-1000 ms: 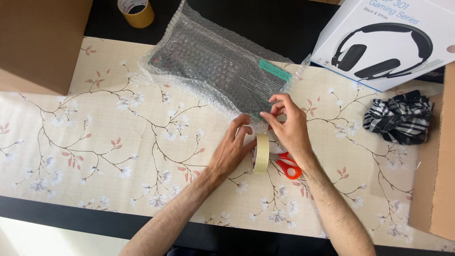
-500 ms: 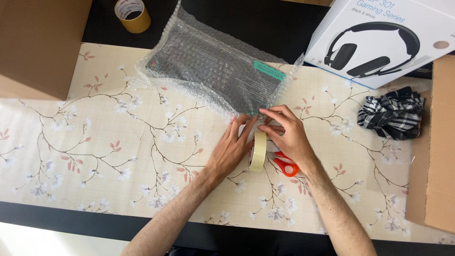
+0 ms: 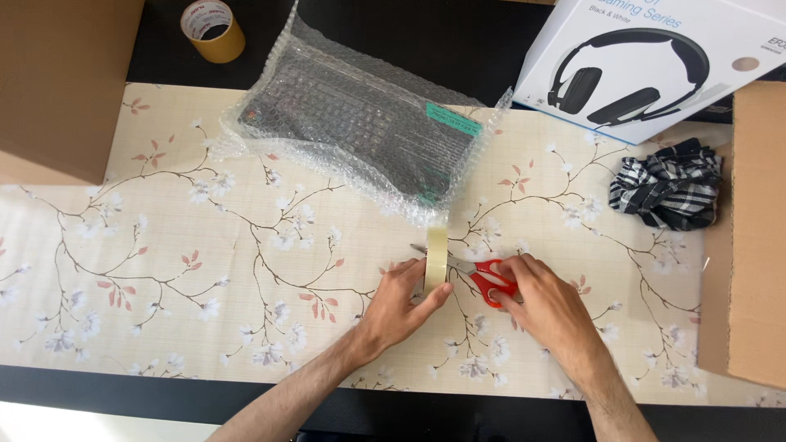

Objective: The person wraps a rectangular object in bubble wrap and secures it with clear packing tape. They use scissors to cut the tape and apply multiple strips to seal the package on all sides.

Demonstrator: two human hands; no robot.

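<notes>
Standing on edge near the worktop's front edge, tape roll (image 3: 436,258) gripped by left hand (image 3: 399,304); right hand (image 3: 547,304) closed on red-handled scissors (image 3: 489,281) just beside it.

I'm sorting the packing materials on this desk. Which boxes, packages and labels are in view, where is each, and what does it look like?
Headphone box: top right, white, flat, pictured black headphones.
Bubble-wrapped keyboard: top centre, clear wrap over a dark slab.
Green label: small strip on that wrap's right end.
Brown cardboard box: top left corner.
Second cardboard box: right edge, brown.
Brown tape roll: top, printed white core.
</notes>
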